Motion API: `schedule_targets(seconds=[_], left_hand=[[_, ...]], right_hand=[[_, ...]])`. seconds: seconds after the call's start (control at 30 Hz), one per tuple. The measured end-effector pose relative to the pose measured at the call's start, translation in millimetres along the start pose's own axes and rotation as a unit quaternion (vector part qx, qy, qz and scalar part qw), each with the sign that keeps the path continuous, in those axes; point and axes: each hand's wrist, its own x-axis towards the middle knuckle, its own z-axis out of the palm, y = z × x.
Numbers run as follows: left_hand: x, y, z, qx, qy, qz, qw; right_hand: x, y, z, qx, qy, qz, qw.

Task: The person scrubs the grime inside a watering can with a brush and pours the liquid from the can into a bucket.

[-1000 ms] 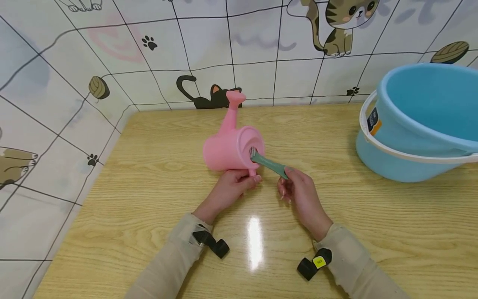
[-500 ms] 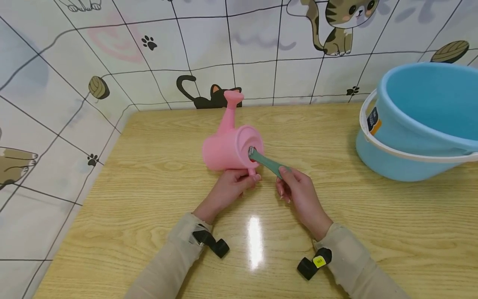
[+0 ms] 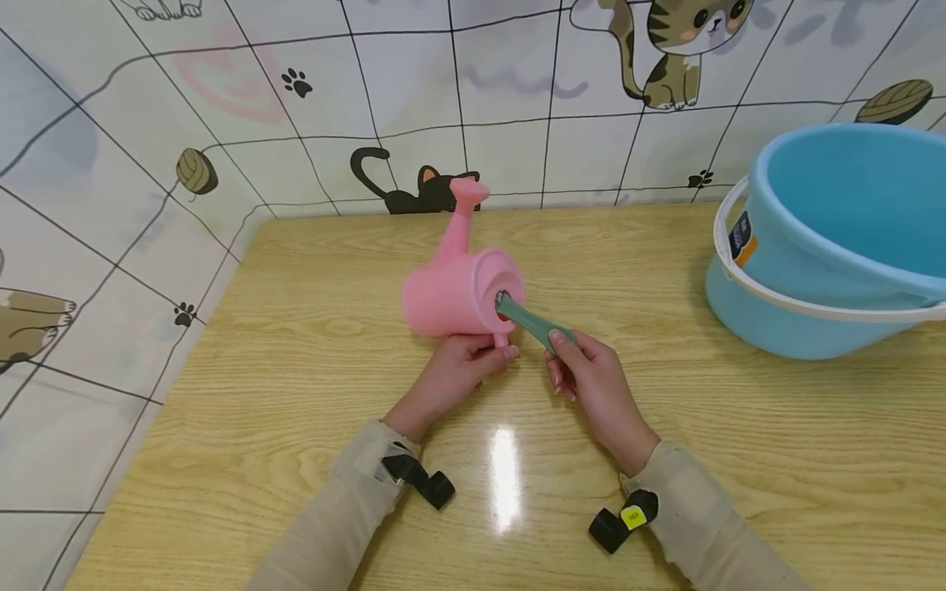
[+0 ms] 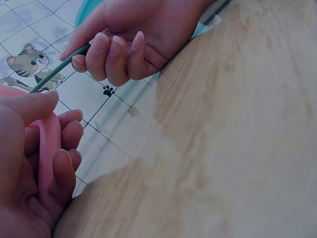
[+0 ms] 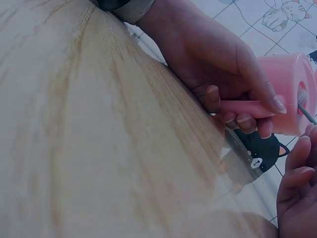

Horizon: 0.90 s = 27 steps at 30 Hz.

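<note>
A pink watering can (image 3: 439,300) lies on its side on the wooden table, spout pointing to the back and round end facing right. My left hand (image 3: 456,368) grips the can's handle, fingers wrapped round it in the left wrist view. In my right hand (image 3: 602,390), thumb and fingers pinch the handle of a slim green brush (image 3: 534,322). Its pale head (image 5: 301,95) is at the hole in the can's round end, partly hidden inside. Something red shows at the hole's lower edge, beneath the brush.
A large light-blue bucket (image 3: 813,328) with a white handle stands at the right of the table (image 3: 296,410). A wall (image 3: 502,156) with printed cats and grid lines borders the table at the back and left. Both wrists carry small black cameras.
My right hand has shifted the brush slightly within the can's hole, its grip moving a little left. The watering can wobbles slightly; my left hand stays on its handle.
</note>
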Motion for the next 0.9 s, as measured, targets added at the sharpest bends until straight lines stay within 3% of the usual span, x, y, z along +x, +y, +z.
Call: schedule_targets(seconds=[0.13,0.47,0.9], left_hand=[[0.4,0.2,0.2,-0.004,0.0,-0.001,1.0],[0.4,-0.4,0.2,0.003,0.0,0.0,1.0],[0.2,-0.5,0.0,0.007,0.001,0.001,1.0]], right_hand=[[0.3,-0.3,-1.0,-0.003,-0.01,-0.003,1.0],[-0.3,0.5,0.9,-0.015,0.013,0.002,1.0],[-1.4,0.8,0.1,-0.028,-0.006,-0.016,0.999]])
